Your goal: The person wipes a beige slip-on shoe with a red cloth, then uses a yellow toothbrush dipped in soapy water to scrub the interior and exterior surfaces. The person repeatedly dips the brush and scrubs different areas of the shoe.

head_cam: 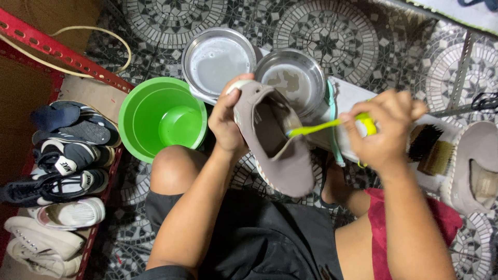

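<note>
Gripping a grey slip-on shoe point(277, 148) by the toe end, the left hand point(228, 122) holds it tilted over the lap, w/ its opening facing up, just in front of two steel bowls point(218, 62). Right hand point(386, 132) is clenched round a yellow-green toothbrush point(332, 123), bristles inside the shoe near the collar. Risk: shoe could twist out of that one-end hold if brushing pushes hard, or knock the near bowl & spill it.
</note>
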